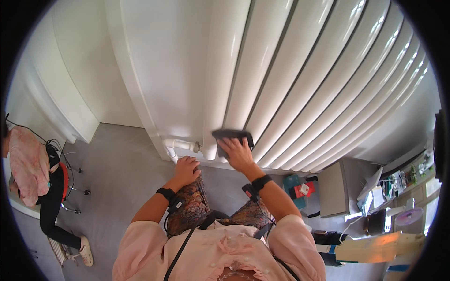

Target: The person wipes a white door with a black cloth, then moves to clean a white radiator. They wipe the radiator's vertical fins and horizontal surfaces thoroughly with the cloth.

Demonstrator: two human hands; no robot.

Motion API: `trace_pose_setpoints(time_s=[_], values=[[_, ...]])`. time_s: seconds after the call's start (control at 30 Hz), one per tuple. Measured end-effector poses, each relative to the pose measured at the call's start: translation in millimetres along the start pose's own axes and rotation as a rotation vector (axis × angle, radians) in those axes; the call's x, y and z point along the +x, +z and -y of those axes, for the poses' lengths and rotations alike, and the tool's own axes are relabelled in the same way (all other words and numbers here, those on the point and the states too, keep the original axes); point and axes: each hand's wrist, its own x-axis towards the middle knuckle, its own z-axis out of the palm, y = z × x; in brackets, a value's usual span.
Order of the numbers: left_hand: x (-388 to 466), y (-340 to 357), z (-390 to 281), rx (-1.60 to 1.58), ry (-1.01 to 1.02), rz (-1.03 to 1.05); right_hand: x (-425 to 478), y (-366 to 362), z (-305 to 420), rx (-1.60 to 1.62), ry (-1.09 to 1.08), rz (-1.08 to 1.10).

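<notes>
My right hand (237,153) presses a dark grey cloth (235,134) flat against the lower tubes of a white column radiator (281,84). The cloth's edge looks blurred. My left hand (186,170) holds nothing and rests over my left knee, its fingers curved on the patterned trousers (188,210). Just beyond that knee, a white pipe (179,144) with a metal fitting (198,146) joins the radiator near its bottom left. Both wrists carry black straps with small devices and cables.
On the left, another person (30,165) sits on a red wheeled stool (64,181). To the right are a stool with a red packet (304,189), a grey cabinet (332,189), a cluttered desk and a purple fan (409,215). A yellowish chair back (369,247) stands at lower right.
</notes>
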Motion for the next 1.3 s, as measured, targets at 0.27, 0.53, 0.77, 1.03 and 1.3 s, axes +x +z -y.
trace_pose_setpoints(time_s=[0.27, 0.53, 0.77, 1.03, 1.3], values=[[-2.7, -7.9, -4.1, 0.025, -0.05, -0.035, 144.1, -258.0, -47.7, -0.338, 0.117, -0.952], [-3.1, -9.6, -2.8, 0.023, -0.038, -0.056, 123.0, -145.7, -15.3, -0.3, 0.059, -0.686], [1.1, -11.1, -8.2, -0.038, -0.012, -0.109, -2.7, 10.7, -12.9, -0.117, -0.094, -0.019], [-2.6, -14.5, -4.8, -0.008, -0.009, -0.12, 90.9, -199.2, -56.3, -0.313, 0.232, -0.524], [0.9, -7.2, -7.9, -0.013, -0.007, -0.103, 91.3, -203.2, -66.6, -0.171, 0.31, -0.88]])
